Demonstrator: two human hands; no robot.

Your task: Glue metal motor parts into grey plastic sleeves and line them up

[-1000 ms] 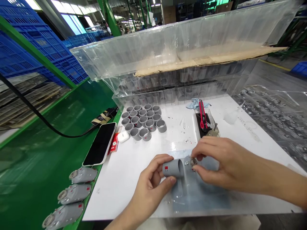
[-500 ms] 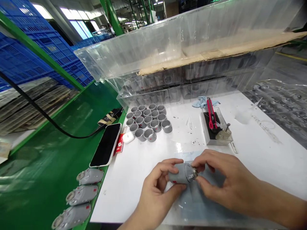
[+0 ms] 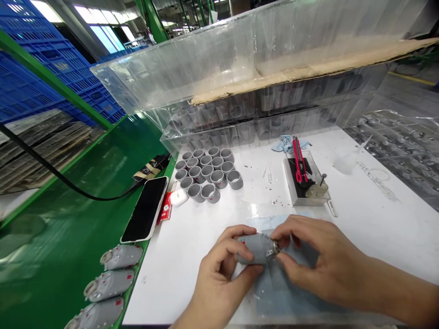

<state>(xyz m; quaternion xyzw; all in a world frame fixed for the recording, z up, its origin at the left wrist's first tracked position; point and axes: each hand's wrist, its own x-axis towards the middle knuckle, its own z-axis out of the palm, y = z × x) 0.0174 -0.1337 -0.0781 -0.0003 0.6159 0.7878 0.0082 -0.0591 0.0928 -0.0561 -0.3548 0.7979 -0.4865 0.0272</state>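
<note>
Between my hands is a grey cylindrical housing [image 3: 253,249] with a small red mark and a metal end fitting [image 3: 275,247]. My left hand [image 3: 224,269] wraps its fingers and thumb round the grey body. My right hand [image 3: 308,256] pinches the metal fitting at the right end between thumb and fingertips. The part lies on its side just above a bluish translucent sheet [image 3: 284,297] on the white table. Beyond my left hand stand several open grey sleeves [image 3: 210,193] in a cluster.
Three similar grey assemblies [image 3: 109,284] lie on the green ledge at left, below a phone [image 3: 146,209]. A white earbud case [image 3: 179,197] sits near the sleeves. A red cutter [image 3: 299,161] rests on a small tray [image 3: 310,201]. Clear plastic bins [image 3: 219,59] stand behind.
The grey housing has turned about its axis in my hands: its red mark has gone from the lower side to the upper side. My view has shifted slightly.
</note>
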